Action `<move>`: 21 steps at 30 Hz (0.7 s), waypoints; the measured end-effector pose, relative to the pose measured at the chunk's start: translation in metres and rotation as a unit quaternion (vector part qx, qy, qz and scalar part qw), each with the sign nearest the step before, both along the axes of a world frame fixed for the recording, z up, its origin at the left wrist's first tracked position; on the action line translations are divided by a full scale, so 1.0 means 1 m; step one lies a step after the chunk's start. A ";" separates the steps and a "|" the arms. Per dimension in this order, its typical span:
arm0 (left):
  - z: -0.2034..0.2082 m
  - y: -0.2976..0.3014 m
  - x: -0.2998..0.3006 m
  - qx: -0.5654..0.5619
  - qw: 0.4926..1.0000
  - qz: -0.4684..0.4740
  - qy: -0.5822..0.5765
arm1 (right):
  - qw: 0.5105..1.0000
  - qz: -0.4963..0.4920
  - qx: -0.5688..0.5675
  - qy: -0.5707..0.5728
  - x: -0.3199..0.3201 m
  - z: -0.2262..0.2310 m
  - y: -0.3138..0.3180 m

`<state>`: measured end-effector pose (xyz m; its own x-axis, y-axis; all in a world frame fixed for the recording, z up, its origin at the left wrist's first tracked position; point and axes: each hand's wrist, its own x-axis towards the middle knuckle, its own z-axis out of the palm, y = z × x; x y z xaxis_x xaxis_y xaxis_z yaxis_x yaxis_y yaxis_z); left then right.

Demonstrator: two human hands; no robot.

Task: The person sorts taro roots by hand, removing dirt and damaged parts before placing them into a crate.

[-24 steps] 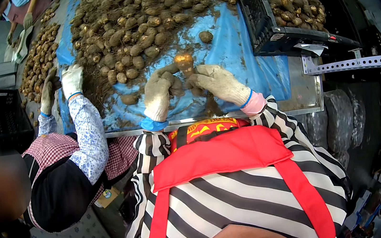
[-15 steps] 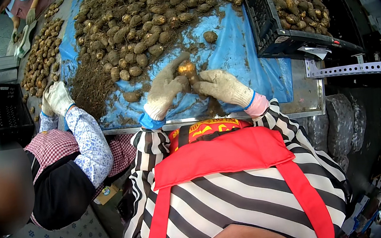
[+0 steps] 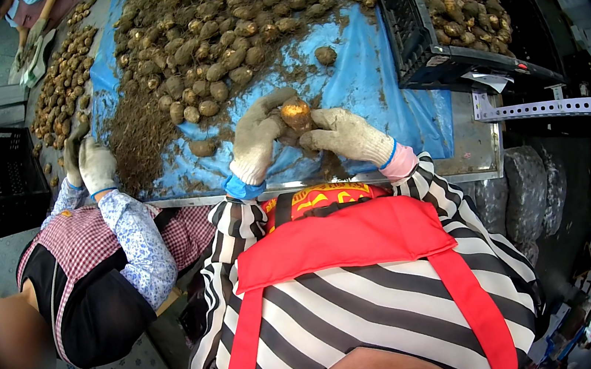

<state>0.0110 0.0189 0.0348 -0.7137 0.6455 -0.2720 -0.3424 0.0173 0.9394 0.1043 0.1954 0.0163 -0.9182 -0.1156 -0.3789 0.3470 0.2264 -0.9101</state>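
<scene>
My left hand (image 3: 258, 136), in a soiled whitish work glove, is closed round a brown taro corm (image 3: 296, 115) with an orange-tan upper end. My right hand (image 3: 350, 135), gloved too, has its thumb and curled fingers against the corm's right and lower side; its fingertips are partly hidden. Dark rootlets and dirt lie beneath both hands, near the table's front edge. Beyond them, a large heap of rooty taro corms (image 3: 216, 38) covers a blue plastic sheet (image 3: 362, 64). One loose corm (image 3: 326, 56) rests on the sheet ahead, another (image 3: 203, 148) left of my left hand.
A black crate (image 3: 429, 66) full of corms stands at the right. To the left, a co-worker's gloved hands (image 3: 93, 165) work beside cleaner corms (image 3: 69, 83) and a black crate (image 3: 14, 173). Another person's arms show at the far left. A perforated metal strip (image 3: 554, 108) juts out right.
The corm in my left hand has tilted, and more of its orange-tan side now shows. My right hand has barely moved. The co-worker at left has shifted, hands now slightly lower.
</scene>
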 end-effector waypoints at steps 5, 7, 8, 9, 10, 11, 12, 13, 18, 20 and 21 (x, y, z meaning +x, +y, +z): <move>0.015 -0.006 -0.005 -0.043 0.997 -0.057 -0.035 | 0.979 -0.010 0.171 0.110 0.000 0.001 -0.001; 0.007 -0.008 -0.006 -0.023 0.997 -0.076 0.008 | 0.967 0.001 0.244 0.069 0.000 0.016 0.000; 0.003 -0.008 -0.006 -0.012 0.996 -0.084 0.030 | 0.959 0.007 0.279 0.048 -0.001 0.022 0.001; 0.002 -0.007 -0.005 -0.017 0.997 -0.076 0.026 | 0.971 -0.014 0.235 0.032 0.000 0.024 0.001; 0.000 -0.005 -0.004 -0.022 0.997 -0.068 0.021 | 0.981 -0.035 0.191 0.015 0.001 0.025 0.001; 0.000 -0.003 -0.002 -0.027 0.998 -0.060 0.017 | 0.988 -0.056 0.146 -0.001 0.001 0.026 0.001; 0.000 -0.002 -0.001 -0.028 0.997 -0.060 0.029 | 0.989 -0.076 0.123 0.029 0.003 0.021 -0.001; 0.000 -0.001 0.000 -0.029 0.997 -0.063 0.041 | 0.988 -0.099 0.100 0.058 0.006 0.011 -0.002; -0.002 -0.002 0.000 -0.051 0.993 -0.086 0.065 | 0.991 -0.100 0.080 0.033 0.009 0.007 0.001; 0.000 0.001 0.002 -0.101 0.983 -0.095 0.123 | 0.990 -0.106 0.086 0.040 0.009 0.012 0.000; 0.000 0.003 0.004 -0.120 0.982 -0.078 0.122 | 0.986 -0.094 0.129 0.052 0.008 0.016 -0.001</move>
<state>0.0145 0.0215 0.0353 -0.6737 0.6908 -0.2627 -0.0824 0.2830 0.9556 0.1126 0.1940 0.0321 -0.9500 0.1473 -0.2753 0.3116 0.3960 -0.8638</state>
